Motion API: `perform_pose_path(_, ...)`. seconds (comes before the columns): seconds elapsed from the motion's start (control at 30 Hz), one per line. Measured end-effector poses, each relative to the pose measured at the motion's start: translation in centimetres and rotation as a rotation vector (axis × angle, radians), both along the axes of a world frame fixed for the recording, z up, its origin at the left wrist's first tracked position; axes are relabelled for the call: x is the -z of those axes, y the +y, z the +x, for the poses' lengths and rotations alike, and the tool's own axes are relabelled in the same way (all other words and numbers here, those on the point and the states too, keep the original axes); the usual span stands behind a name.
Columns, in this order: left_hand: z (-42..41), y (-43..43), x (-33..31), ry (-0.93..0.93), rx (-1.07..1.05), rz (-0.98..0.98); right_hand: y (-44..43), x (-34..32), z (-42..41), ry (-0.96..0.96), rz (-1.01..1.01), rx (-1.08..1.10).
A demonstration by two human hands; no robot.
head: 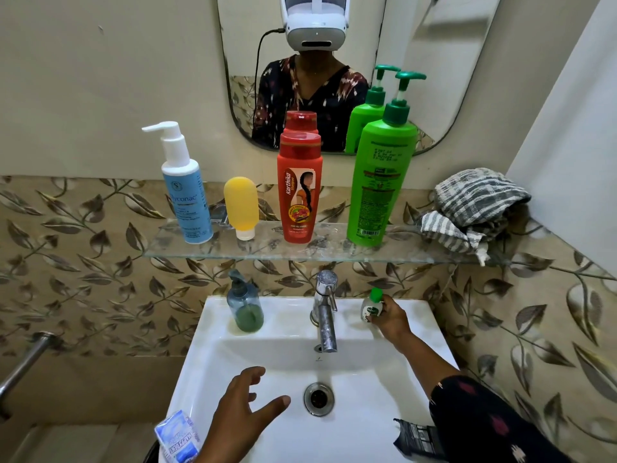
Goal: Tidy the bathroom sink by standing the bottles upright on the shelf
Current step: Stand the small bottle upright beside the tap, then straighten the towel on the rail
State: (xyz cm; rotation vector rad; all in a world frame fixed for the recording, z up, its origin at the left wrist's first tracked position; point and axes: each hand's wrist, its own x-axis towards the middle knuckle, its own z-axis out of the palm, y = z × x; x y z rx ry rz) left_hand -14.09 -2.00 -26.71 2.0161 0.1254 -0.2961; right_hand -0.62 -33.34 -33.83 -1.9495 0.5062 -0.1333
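Fingers of the right hand (390, 317) are closing around a small green-capped sanitizer bottle (371, 307) on the sink (417, 329) ledge, likely to lift it to the glass shelf (414, 253) above; left hand (242, 407) is hovering open, empty

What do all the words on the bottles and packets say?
"Karthika": red bottle.
"S" and "...yconac": blue bottle, first letters unclear.
Green bottle: too small to read.
Small bottle in the right hand: blurred.
Blue packet, black packet: unreadable.
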Motion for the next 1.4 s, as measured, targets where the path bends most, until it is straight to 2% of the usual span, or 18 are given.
perform_pose_path(0.2, -0.3, -0.4, -0.1, 0.010, 0.012, -0.018, -0.1, -0.5, -0.5, -0.002, 0.070, 0.029)
perform_pose_path(0.3, -0.4, -0.7, 0.0, 0.006, 0.012, -0.013, -0.1, -0.7, -1.0, -0.010, 0.031, 0.113)
perform_pose_path(0.37, -0.3, -0.9, 0.2, -0.003, 0.020, -0.018, 0.1, -1.7, -1.7, -0.084, -0.005, 0.209)
perform_pose_path(0.47, -0.2, -1.6, 0.1, -0.007, 0.049, -0.025, 0.8, -4.9, -3.9, -0.402, -0.103, 0.359)
perform_pose_path(0.6, -0.3, -2.5, -0.2, -0.012, 0.080, -0.067, 2.6, -10.0, -8.1, -0.853, -0.233, 0.446)
perform_pose_path(0.7, -0.5, -3.3, -0.8, -0.015, 0.097, -0.110, 1.9, -14.3, -9.7, -1.072, -0.397, 0.495)
perform_pose_path(0.77, -0.7, -3.6, -1.4, -0.005, 0.140, -0.118, 0.0, -17.6, -9.8, -1.041, -0.466, 0.561)
perform_pose_path(0.8, -0.7, -3.8, -1.6, -0.006, 0.151, -0.121, -0.9, -19.1, -9.7, -0.955, -0.488, 0.574)
perform_pose_path(0.93, -0.8, -4.3, -1.4, -0.039, 0.149, -0.151, -4.0, -21.8, -8.9, -0.317, -0.775, 0.494)
perform_pose_path(1.03, -1.0, -4.8, -1.2, -0.049, 0.174, -0.160, -4.7, -21.8, -8.0, -0.136, -0.866, 0.422)
perform_pose_path(1.17, -1.4, -4.9, -1.2, -0.053, 0.150, -0.193, -4.7, -21.5, -7.2, -0.154, -0.946, 0.396)
perform_pose_path(1.4, -1.0, -4.7, -2.1, -0.060, 0.158, -0.175, -4.5, -24.2, -9.9, -0.595, -0.688, 0.524)
